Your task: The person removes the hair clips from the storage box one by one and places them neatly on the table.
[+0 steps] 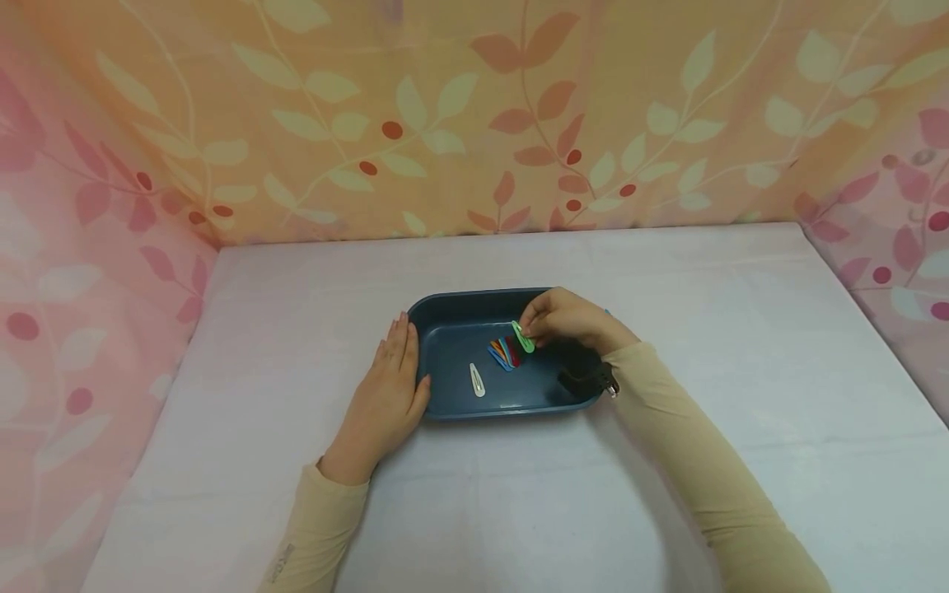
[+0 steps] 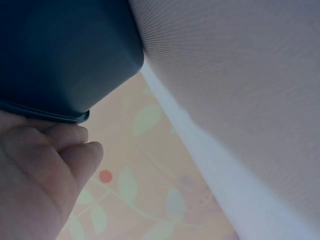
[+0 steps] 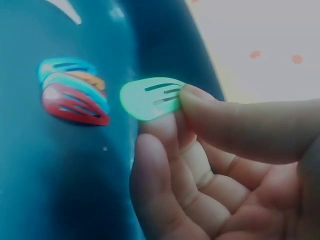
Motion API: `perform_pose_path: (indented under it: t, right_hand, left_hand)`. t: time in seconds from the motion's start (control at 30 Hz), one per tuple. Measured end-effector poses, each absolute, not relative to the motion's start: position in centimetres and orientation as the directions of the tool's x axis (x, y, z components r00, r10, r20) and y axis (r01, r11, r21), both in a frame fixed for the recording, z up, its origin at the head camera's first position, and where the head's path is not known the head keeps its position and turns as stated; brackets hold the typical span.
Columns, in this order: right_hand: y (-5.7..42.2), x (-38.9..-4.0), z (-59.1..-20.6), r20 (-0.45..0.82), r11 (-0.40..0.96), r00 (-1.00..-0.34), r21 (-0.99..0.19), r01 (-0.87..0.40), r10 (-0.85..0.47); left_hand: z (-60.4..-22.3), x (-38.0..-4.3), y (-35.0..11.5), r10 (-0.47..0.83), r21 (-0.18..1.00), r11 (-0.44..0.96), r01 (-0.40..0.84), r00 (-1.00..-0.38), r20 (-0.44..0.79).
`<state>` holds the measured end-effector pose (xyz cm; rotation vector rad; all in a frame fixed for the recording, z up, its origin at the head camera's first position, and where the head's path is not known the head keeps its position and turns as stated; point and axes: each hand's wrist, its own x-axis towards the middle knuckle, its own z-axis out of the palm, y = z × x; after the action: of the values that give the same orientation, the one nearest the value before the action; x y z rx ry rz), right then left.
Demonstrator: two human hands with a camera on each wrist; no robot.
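Observation:
My right hand (image 1: 569, 319) pinches a green snap hair clip (image 3: 150, 97) between thumb and fingers, over the right part of a dark blue tray (image 1: 445, 401). Just left of it, in the right wrist view, several hair clips (image 3: 75, 95) in blue, orange, light blue and red overlap in a row on the tray floor. A white hair clip (image 1: 477, 380) lies by itself nearer the tray's front. My left hand (image 1: 381, 399) rests along the tray's left side with its fingers straight, touching the rim in the left wrist view.
The tray stands on a table with a white cloth (image 1: 489, 502). A floral curtain (image 1: 445, 115) hangs behind the table's back edge and along both sides. A dark wrist camera (image 1: 586, 379) sits under my right wrist, over the tray's front right corner.

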<state>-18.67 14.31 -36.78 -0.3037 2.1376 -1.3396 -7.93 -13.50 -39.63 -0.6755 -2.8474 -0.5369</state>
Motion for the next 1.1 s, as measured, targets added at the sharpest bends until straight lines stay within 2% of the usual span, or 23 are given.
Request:
perform_pose_path:
  t: [0.47,0.67,1.1]
  right_hand:
    - [16.3,-17.8,-35.6,-0.235,0.286,-0.858,-0.952,0.109,-0.458]
    - [17.3,-17.0,-35.5,-0.185,0.254,-0.888,-0.964,0.080,-0.421]
    - [19.0,-15.8,-35.4,-0.164,0.227,-0.914,-0.971,0.082,-0.372]
  left_hand:
    - [-39.4,-8.1,-13.4,0.409,0.300,0.830,0.471,-0.878,0.249]
    - [-39.3,-8.1,-13.5,0.408,0.303,0.829,0.470,-0.879,0.245]
    - [-39.9,-8.1,-13.5,0.401,0.305,0.833,0.462,-0.883,0.242]
